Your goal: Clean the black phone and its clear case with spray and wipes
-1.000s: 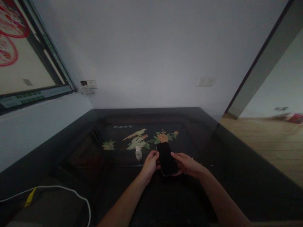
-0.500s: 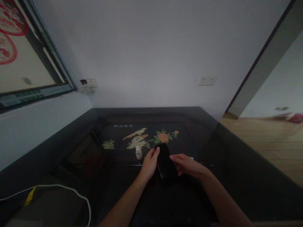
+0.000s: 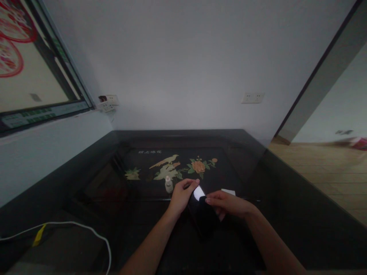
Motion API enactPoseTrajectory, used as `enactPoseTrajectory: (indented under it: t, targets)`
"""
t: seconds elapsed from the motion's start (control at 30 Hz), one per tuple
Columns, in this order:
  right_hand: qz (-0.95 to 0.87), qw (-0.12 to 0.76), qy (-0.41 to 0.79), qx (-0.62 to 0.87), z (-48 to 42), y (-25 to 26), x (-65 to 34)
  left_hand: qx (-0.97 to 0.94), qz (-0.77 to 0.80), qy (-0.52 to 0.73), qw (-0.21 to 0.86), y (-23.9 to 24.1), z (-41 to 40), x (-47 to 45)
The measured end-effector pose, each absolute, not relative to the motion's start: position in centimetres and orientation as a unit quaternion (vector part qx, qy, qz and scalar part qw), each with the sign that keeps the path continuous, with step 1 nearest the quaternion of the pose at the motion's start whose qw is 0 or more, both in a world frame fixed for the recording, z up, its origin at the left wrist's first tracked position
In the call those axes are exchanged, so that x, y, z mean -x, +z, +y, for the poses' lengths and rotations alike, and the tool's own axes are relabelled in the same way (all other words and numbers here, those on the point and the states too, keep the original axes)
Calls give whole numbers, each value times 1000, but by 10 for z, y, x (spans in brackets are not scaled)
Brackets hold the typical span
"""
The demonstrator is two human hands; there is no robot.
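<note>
Head view: left hand (image 3: 180, 195) pinches the phone (image 3: 203, 215), probably stiff, slippery, best held by edges; right hand's (image 3: 228, 202) grip is unclear.

Glossy, glass-like phone (image 3: 202, 211), smooth shiny tabletop (image 3: 286, 214), translucent plastic-looking bottle (image 3: 169, 186)

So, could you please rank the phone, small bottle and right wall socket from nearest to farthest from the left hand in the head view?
1. Phone: touching the left hand.
2. Small bottle: standing just to its left.
3. Right wall socket: beyond, up to the right.
</note>
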State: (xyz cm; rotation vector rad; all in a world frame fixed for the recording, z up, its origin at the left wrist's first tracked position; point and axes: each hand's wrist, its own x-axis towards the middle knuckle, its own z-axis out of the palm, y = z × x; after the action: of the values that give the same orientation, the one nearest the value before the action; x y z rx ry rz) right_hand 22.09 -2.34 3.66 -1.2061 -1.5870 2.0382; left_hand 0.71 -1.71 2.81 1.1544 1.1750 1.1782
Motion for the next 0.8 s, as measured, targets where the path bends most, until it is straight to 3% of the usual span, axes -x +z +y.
enactPoseTrajectory:
  t: [0.23, 0.53, 0.7, 0.8]
  targets:
    - [-548, 153, 706, 422, -25, 31, -222, -437, 454, 487, 604, 24, -18, -8]
    - [-506, 211, 733, 403, -24, 34, -220, -368, 492, 485, 623, 28, -17, -7]
    - [-430, 305, 719, 453, -14, 28, -222, -379, 442, 332, 742, 33, -24, -2]
    - [-412, 318, 707, 478, -12, 29, -221, -414, 416, 256, 769, 37, -31, 3]
